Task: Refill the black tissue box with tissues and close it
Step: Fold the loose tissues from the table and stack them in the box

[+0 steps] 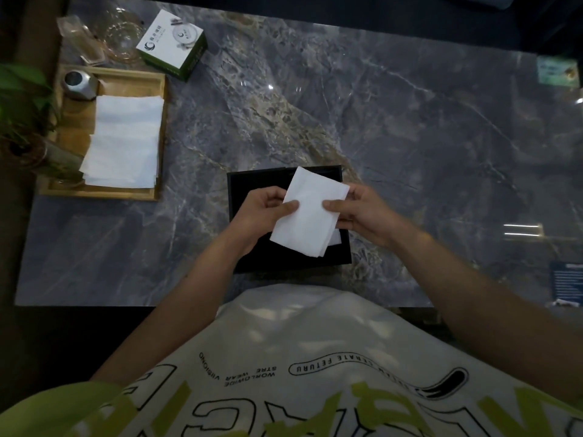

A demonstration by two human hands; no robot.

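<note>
The black tissue box (243, 187) lies open on the marble table, near its front edge. Above it I hold a small stack of folded white tissues (310, 212) in both hands. My left hand (266, 209) pinches the stack's left edge with thumb on top. My right hand (359, 212) grips the right edge. A bit of white tissue (336, 238) shows inside the box under the stack. More white tissues (126, 140) lie piled in a wooden tray (126, 77) at the far left.
A metal canister (77, 85) stands in the tray's back corner. A green-and-white carton (172, 44) and glassware (104, 39) sit behind the tray. A plant in a vase (28, 134) is at the left edge. Small cards (556, 69) lie at the far right.
</note>
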